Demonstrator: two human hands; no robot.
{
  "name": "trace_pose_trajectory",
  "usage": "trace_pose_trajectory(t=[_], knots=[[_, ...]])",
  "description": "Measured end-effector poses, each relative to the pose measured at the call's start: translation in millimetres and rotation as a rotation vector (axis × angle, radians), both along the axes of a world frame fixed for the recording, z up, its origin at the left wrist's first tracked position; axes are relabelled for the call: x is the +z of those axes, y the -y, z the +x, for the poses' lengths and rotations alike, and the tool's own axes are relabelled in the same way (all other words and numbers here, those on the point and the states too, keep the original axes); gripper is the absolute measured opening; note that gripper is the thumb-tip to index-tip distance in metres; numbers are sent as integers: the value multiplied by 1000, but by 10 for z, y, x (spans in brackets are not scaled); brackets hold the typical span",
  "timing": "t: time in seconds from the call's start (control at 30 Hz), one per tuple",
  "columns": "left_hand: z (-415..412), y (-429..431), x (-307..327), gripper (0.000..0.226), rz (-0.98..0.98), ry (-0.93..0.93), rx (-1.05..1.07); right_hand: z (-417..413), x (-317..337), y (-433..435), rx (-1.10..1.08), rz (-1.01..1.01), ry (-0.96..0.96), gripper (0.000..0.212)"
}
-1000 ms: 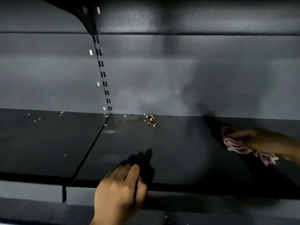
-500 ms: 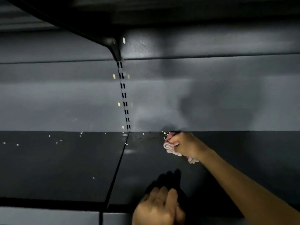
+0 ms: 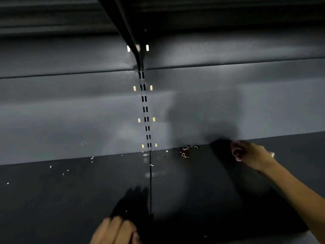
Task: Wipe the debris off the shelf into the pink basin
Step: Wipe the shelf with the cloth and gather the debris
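A small pile of brown and pale debris (image 3: 186, 151) lies on the dark shelf (image 3: 193, 187) against the back wall. My right hand (image 3: 253, 154) is at the back of the shelf, to the right of the pile and apart from it, closed on a pink cloth (image 3: 236, 152) that shows only at its fingers. My left hand (image 3: 115, 231) rests on the shelf's front edge at the bottom of the view, fingers together, and whether it holds anything is hidden. The pink basin is not in view.
White specks (image 3: 63, 170) are scattered over the left shelf panel. A seam (image 3: 150, 187) divides the two shelf panels below a slotted upright (image 3: 146, 118). An upper shelf and its bracket (image 3: 133, 41) overhang the space.
My right hand with the cloth moved from the debris pile back to the right along the rear wall. The pile is uncovered again. The view shifted, with my left hand lower in the frame.
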State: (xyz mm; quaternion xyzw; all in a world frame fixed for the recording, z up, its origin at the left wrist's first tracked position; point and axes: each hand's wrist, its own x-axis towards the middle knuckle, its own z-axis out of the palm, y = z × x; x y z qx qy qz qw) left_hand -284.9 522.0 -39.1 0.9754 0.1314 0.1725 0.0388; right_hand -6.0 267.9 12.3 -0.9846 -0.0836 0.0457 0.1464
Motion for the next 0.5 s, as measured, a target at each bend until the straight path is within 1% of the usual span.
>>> trace_pose_trajectory(t=[0.03, 0.07, 0.1, 0.13, 0.2, 0.23, 0.27, 0.3, 0.33, 0.37, 0.4, 0.5], knots=[[-100, 67, 30, 67, -25, 23, 19, -62, 10, -154, -5, -99, 110, 45], [-182, 104, 46, 46, -6, 174, -50, -121, 12, -340, 46, -115, 123, 45], [-254, 135, 110, 32, 26, 224, -76, -173, -2, -543, 92, -106, 97, 45], [-238, 117, 30, 26, 62, 331, -133, -227, -33, -746, 111, -83, 94, 43], [-187, 87, -1, 24, 111, 440, -168, -369, -80, -1116, 129, -10, 171, 41], [-196, 87, 61, 30, 89, 399, -181, -449, -81, -1276, 154, 34, 207, 41], [-178, 61, 6, 34, 127, 419, -188, -504, -97, -1414, 190, 59, 219, 42], [-193, 55, 14, 35, 138, 400, -183, -558, -103, -1521, 217, 71, 214, 43], [-213, 71, 12, 32, 136, 410, -171, -608, -95, -1605, 230, 87, 193, 44], [-246, 99, 46, 29, 105, 366, -159, -626, -94, -1661, 232, 117, 172, 44], [-262, 111, 36, 28, 118, 375, -139, -634, -92, -1686, 225, 163, 139, 45], [-323, 129, 127, 29, 34, 329, -130, -635, -22, -1584, 179, 442, 36, 43]])
